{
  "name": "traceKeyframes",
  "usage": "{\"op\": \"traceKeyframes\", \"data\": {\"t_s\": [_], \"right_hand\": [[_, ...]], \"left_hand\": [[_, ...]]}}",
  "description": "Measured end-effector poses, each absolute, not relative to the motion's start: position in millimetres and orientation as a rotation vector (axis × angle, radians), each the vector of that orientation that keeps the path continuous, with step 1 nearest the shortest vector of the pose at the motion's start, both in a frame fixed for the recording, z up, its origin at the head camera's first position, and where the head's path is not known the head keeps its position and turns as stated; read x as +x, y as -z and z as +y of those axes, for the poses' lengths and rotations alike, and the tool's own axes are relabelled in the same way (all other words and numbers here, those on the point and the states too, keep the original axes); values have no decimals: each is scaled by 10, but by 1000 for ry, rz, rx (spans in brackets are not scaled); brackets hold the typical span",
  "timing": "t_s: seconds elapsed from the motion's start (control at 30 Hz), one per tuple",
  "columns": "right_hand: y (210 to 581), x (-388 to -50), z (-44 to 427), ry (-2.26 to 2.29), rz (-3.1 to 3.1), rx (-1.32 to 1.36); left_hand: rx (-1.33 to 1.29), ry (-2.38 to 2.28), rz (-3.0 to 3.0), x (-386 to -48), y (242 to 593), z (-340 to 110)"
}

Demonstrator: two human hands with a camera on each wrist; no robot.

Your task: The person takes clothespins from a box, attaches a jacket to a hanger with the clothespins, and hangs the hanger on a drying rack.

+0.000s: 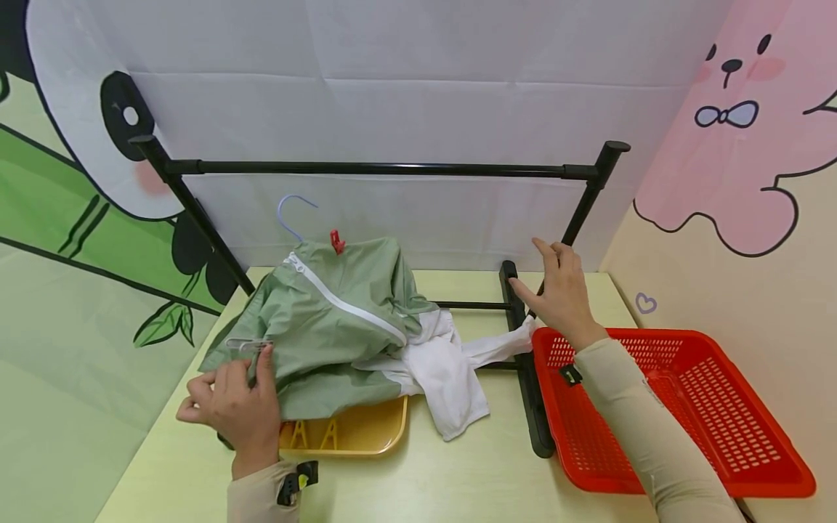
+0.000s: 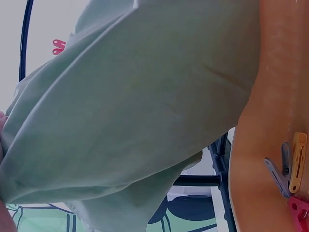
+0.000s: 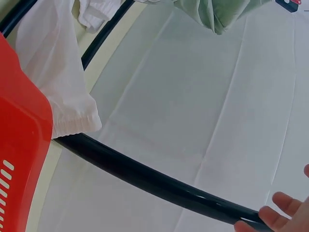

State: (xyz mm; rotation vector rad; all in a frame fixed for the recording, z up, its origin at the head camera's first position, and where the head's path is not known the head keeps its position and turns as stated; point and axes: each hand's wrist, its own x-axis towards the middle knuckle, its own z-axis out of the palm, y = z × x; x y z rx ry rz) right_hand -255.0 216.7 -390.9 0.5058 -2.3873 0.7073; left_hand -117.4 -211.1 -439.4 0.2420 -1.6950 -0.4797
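A green jacket (image 1: 333, 319) with a white zipper and white sleeves hangs rumpled on a blue hanger (image 1: 288, 211), whose hook sticks out at the neck. One red clothespin (image 1: 336, 242) is clipped at its collar. My left hand (image 1: 238, 403) pinches the jacket's lower left edge, by a pale grey clip-like piece (image 1: 245, 343) too small to make out. In the left wrist view, green cloth (image 2: 135, 111) fills the middle. My right hand (image 1: 559, 290) is raised with its fingers spread, touching or just beside the black rack's right post (image 1: 584, 203).
A black clothes rack (image 1: 379, 168) spans the table behind the jacket. To the right stands a red perforated basket (image 1: 739, 414), beside a white sleeve (image 3: 72, 106). Under the jacket sits a yellow tray (image 1: 386, 443); clothespins (image 2: 297, 162) lie in it.
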Motion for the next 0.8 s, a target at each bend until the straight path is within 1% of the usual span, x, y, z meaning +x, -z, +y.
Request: {"op": "traceKeyframes", "data": {"t_s": [0.23, 0.8], "right_hand": [[3864, -2549, 2252, -735, -2272, 456], [3954, -2698, 2409, -737, -2185, 288]], "left_hand": [[240, 488, -1685, -1176, 4356, -2084], [228, 497, -1676, -1204, 4337, -2046]]}}
